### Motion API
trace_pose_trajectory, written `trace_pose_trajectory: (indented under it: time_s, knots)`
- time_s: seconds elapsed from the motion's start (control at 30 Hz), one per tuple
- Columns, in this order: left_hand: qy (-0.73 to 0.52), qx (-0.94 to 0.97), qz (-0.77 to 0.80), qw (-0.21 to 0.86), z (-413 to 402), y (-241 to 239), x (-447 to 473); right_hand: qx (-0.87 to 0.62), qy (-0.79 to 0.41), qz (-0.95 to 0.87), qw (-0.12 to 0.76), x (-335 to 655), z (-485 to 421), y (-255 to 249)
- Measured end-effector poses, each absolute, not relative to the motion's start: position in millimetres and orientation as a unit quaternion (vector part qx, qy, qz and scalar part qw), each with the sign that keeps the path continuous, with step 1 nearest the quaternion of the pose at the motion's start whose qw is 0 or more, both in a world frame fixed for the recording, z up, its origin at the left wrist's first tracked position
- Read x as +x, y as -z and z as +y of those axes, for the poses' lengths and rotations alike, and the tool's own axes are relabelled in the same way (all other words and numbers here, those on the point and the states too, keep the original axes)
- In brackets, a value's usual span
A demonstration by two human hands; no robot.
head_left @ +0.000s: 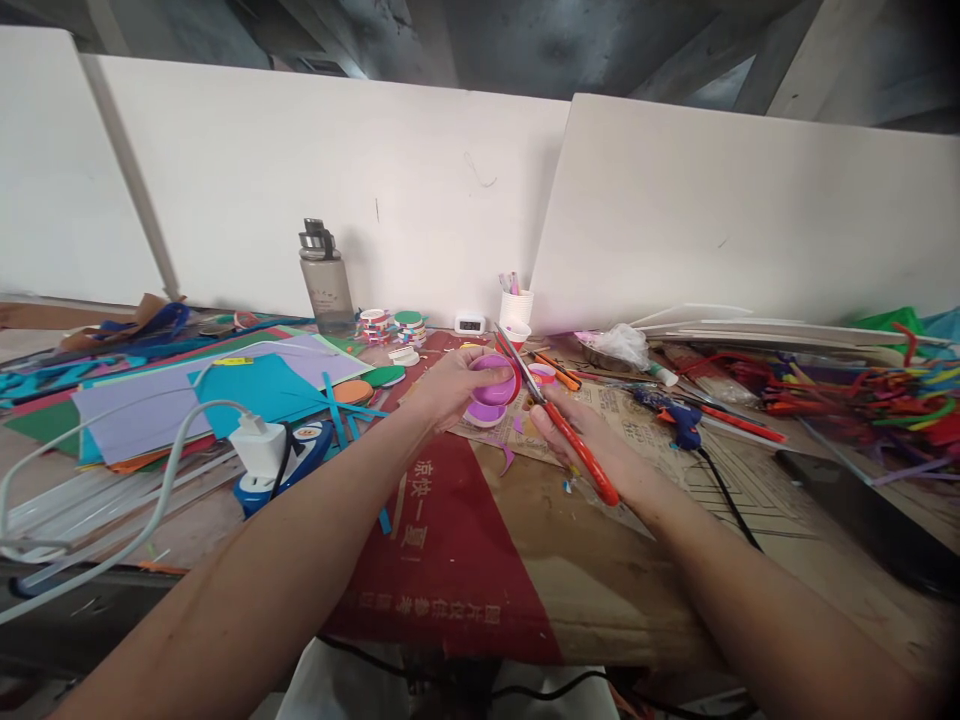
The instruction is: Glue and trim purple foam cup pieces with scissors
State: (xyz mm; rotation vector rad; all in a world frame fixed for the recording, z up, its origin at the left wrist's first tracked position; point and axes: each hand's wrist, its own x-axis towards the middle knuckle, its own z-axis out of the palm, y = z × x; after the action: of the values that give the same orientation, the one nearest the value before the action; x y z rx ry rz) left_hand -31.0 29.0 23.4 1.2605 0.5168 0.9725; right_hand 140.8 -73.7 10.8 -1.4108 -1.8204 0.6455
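My left hand is closed on a round purple piece with a red edge, thumb across its face. In my right hand are scissors with red handles, their blades pointing up and away beside the piece's right edge. Whether the blades touch it I cannot tell. Just below the held piece lies another purple round piece with a pale rim. Small purple paper scraps are scattered on the cardboard near my hands.
Coloured paper sheets, a white plug adapter and a bottle are on the left. A small clock and paper cups stand behind. Rightward lie a blue glue gun, pipe cleaners and a black slab.
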Motion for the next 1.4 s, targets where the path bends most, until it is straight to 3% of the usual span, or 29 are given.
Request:
trace_pose_trajectory:
  time_s: [0.43,0.77,1.13,1.27,1.4]
  knots:
    - [-0.420,0.569,0.235,0.667,31,-29,-35,-0.544,-0.188,-0.734,0.361,139,-76,-18]
    - [-0.465,0.487,0.199,0.712,32,-22,-33,-0.536,-0.275,-0.698,0.387,140,-75,-12]
    - [-0.487,0.414,0.235,0.732,32,-16,-29,-0.569,-0.247,-0.673,0.403,144,-66,-11]
    - [-0.502,0.441,0.283,0.688,34,-12,-29,-0.638,-0.160,-0.676,0.332,155,-56,-7]
    - [-0.510,0.555,0.356,0.552,40,-4,-31,-0.723,-0.091,-0.659,0.186,168,-48,-5]
